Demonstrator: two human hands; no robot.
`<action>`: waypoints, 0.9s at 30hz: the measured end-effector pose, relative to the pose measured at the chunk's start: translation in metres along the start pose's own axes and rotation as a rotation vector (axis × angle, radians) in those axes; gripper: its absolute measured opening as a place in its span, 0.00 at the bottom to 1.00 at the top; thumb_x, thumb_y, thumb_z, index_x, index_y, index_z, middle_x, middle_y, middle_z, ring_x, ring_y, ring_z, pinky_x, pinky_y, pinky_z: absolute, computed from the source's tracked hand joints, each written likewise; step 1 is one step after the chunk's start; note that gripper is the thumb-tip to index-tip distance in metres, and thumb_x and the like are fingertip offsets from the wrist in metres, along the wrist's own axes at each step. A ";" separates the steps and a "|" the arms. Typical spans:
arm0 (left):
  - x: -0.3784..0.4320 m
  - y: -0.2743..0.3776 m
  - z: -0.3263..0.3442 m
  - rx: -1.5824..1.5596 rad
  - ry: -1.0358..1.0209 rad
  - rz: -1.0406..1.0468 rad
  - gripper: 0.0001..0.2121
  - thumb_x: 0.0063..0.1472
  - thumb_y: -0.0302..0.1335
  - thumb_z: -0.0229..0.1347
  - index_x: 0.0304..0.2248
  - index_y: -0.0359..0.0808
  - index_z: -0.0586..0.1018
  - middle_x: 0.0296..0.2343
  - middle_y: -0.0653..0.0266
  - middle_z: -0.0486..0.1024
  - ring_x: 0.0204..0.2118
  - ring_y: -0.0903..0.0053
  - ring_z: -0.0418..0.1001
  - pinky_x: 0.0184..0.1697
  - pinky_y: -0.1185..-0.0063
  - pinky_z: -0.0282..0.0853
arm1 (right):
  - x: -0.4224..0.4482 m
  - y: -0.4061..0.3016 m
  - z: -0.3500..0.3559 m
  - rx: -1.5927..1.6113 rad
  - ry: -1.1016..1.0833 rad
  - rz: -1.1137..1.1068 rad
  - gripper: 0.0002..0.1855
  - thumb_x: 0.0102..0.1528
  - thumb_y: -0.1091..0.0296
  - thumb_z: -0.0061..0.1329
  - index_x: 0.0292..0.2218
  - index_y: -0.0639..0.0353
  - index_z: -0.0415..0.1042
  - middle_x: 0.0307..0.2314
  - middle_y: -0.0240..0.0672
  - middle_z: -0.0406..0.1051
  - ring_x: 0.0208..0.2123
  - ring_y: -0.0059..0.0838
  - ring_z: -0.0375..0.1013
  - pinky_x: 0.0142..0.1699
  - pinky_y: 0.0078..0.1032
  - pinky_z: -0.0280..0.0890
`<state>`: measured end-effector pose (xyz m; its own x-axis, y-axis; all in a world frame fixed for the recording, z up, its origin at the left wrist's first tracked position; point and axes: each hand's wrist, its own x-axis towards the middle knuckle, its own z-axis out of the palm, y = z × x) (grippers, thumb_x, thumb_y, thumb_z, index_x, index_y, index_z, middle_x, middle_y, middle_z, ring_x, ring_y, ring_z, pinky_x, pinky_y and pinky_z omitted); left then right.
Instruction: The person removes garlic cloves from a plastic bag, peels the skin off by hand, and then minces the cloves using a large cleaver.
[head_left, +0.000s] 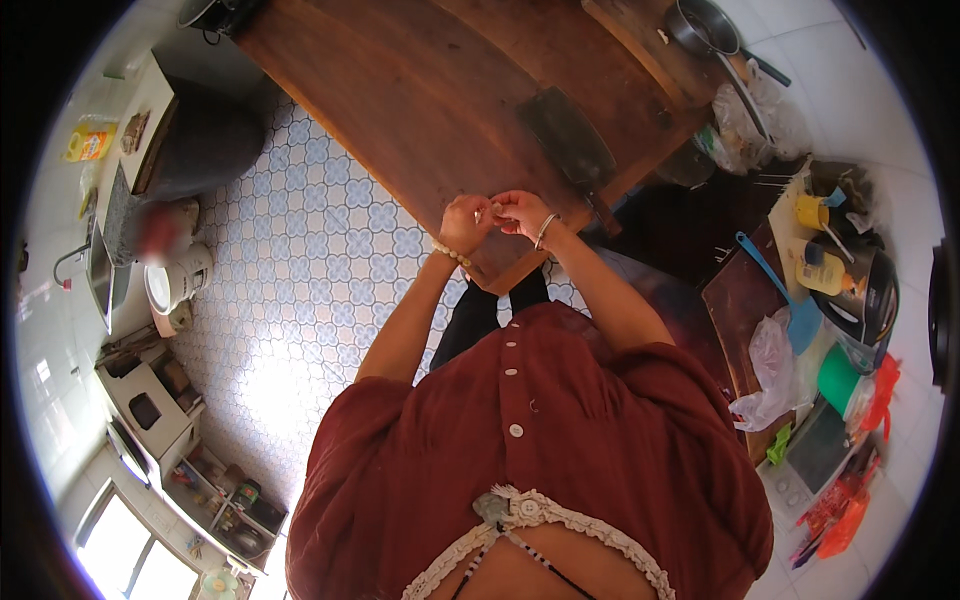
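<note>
My left hand (466, 225), with a beaded bracelet at its wrist, meets my right hand (524, 215), which has a bangle, above the near corner of a wooden table (420, 112). The fingertips of both hands pinch a small pale piece (497, 209) between them. The fingers mostly hide it, so its kind cannot be told. Just beyond my right hand a cleaver lies flat on the tabletop, its wide dark blade (568, 139) pointing away. The cleaver's wooden handle (603, 213) reaches over the table's right edge.
A saucepan (701, 30) and plastic bags (750, 112) are at the far right. On the right-hand counter are a blue spatula (772, 277), a yellow bottle (821, 271) and a rice cooker (862, 300). A white bucket (184, 277) stands on the tiled floor (330, 225) at left, below the sink.
</note>
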<state>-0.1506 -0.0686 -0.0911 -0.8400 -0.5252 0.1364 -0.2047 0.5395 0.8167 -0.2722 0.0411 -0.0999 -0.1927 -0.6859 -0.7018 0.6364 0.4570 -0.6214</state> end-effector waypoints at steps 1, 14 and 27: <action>-0.001 -0.003 0.003 -0.053 -0.005 -0.049 0.05 0.50 0.26 0.53 0.26 0.34 0.74 0.20 0.61 0.72 0.22 0.74 0.70 0.25 0.77 0.65 | 0.000 -0.001 0.000 0.023 -0.024 -0.003 0.11 0.49 0.66 0.48 0.36 0.55 0.68 0.28 0.26 0.70 0.28 0.17 0.68 0.33 0.20 0.64; 0.007 0.003 -0.015 -0.234 -0.076 -0.382 0.05 0.50 0.27 0.52 0.26 0.34 0.75 0.20 0.64 0.73 0.24 0.76 0.71 0.27 0.79 0.66 | -0.008 -0.001 -0.028 0.516 -0.237 -0.098 0.10 0.55 0.65 0.38 0.36 0.58 0.67 0.33 0.37 0.70 0.30 0.24 0.70 0.35 0.23 0.65; -0.001 0.018 -0.006 0.258 -0.072 -0.058 0.08 0.47 0.29 0.54 0.30 0.38 0.76 0.25 0.61 0.72 0.31 0.66 0.70 0.34 0.72 0.65 | -0.021 -0.006 -0.023 0.699 -0.128 0.027 0.13 0.57 0.57 0.37 0.32 0.56 0.67 0.21 0.27 0.65 0.23 0.21 0.65 0.30 0.21 0.64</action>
<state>-0.1505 -0.0626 -0.0727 -0.8550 -0.5166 0.0457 -0.3667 0.6644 0.6512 -0.2895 0.0656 -0.0899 -0.1080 -0.7600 -0.6409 0.9782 0.0337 -0.2047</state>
